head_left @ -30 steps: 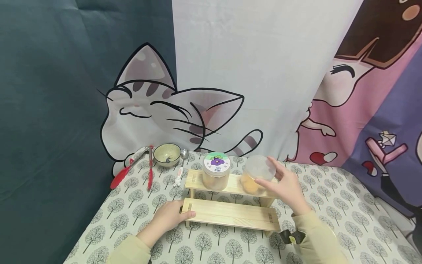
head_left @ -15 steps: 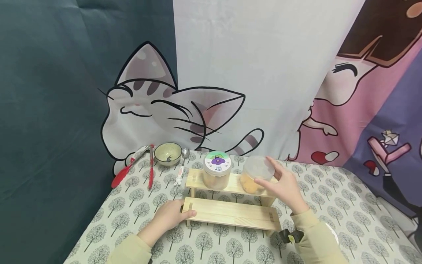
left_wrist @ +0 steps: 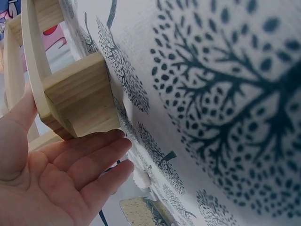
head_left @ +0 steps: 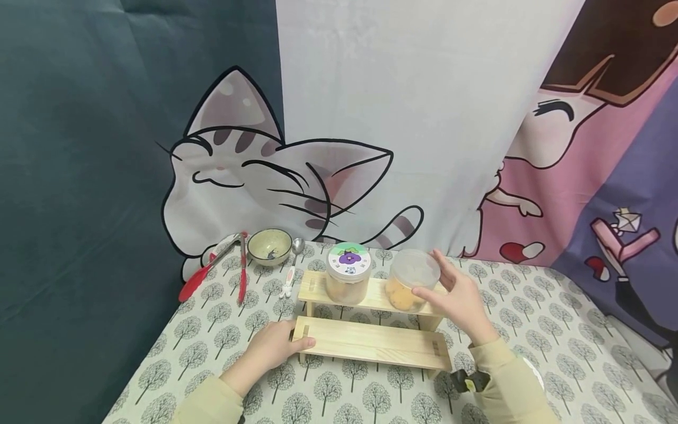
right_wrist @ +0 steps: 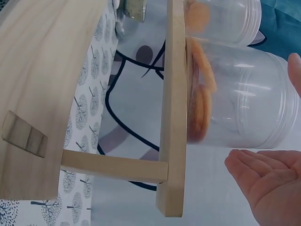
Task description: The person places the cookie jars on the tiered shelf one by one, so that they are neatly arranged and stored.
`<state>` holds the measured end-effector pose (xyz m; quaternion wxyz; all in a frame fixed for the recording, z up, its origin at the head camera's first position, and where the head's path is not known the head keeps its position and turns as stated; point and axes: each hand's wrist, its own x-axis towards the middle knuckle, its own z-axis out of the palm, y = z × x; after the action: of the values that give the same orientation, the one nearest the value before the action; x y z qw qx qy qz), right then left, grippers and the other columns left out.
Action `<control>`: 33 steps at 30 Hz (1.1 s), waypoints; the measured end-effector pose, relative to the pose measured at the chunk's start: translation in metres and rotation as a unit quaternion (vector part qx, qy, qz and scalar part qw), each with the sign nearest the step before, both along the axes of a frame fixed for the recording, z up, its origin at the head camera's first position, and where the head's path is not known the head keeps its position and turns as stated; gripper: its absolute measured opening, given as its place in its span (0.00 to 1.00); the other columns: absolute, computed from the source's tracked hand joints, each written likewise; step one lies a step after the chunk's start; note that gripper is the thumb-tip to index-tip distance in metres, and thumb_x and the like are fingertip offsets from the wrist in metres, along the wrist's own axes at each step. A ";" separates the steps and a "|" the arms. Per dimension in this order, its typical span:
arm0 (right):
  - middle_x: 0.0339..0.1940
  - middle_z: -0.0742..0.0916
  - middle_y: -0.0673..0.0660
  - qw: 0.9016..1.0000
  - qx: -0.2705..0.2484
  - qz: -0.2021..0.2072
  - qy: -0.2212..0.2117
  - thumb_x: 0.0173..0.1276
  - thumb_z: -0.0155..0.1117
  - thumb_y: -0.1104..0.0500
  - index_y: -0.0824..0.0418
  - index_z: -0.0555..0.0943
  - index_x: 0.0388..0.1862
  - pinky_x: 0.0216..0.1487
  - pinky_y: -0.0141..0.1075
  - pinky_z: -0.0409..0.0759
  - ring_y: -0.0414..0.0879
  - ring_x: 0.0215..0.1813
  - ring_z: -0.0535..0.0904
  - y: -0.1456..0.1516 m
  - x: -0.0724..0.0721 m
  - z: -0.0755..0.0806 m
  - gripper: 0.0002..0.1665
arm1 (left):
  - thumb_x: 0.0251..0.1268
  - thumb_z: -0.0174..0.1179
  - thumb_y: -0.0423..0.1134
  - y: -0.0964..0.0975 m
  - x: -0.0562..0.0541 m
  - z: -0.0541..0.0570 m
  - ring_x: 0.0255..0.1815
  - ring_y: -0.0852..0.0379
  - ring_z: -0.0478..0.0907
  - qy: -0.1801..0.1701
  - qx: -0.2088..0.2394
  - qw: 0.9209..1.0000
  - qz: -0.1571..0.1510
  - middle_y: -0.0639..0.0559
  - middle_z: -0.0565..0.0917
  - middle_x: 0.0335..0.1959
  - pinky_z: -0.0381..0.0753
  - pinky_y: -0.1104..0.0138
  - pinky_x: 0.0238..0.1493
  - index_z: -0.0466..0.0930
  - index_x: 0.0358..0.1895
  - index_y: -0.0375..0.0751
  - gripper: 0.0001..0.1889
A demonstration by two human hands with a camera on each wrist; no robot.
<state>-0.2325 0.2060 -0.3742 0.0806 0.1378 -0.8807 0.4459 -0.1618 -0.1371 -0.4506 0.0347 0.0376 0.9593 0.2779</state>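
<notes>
A two-tier wooden rack (head_left: 371,344) stands on the tree-print cloth. My left hand (head_left: 272,347) grips the left end of its lower board, thumb on top and fingers against the side. On the upper board stands a clear plastic jar (head_left: 408,282) with orange pieces at its bottom (right_wrist: 202,113). My right hand (head_left: 461,297) is around the jar's right side, thumb in front and fingers behind. In the right wrist view its relaxed fingers lie just off the jar wall. Left of it stands a second jar (head_left: 346,288) with a lid bearing a purple picture.
Behind the rack on the left are red-handled tongs (head_left: 242,268), a green bowl (head_left: 269,247) and a spoon (head_left: 291,271) with a white handle. A white round disc (head_left: 532,371) is partly hidden by my right sleeve. A printed curtain (head_left: 424,118) hangs behind the table.
My right thumb and fingers have loosened slightly from the jar, which stays nearly in place on the upper board. My left hand holds the same spot on the rack.
</notes>
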 end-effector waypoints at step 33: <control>0.72 0.65 0.60 0.999 0.005 -0.035 0.005 0.57 0.73 0.53 0.51 0.51 0.76 0.56 0.13 0.61 0.28 0.67 0.64 0.047 0.040 -0.021 0.54 | 0.52 0.65 0.58 -0.001 0.000 -0.001 0.32 0.49 0.80 0.007 -0.001 1.000 -0.004 0.44 0.85 0.37 0.77 0.54 0.34 0.82 0.46 0.40 0.27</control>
<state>-0.1925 0.2535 -0.3951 0.1002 0.1095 -0.8869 0.4375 -0.1614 -0.1382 -0.4513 0.0288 0.0430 0.9597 0.2763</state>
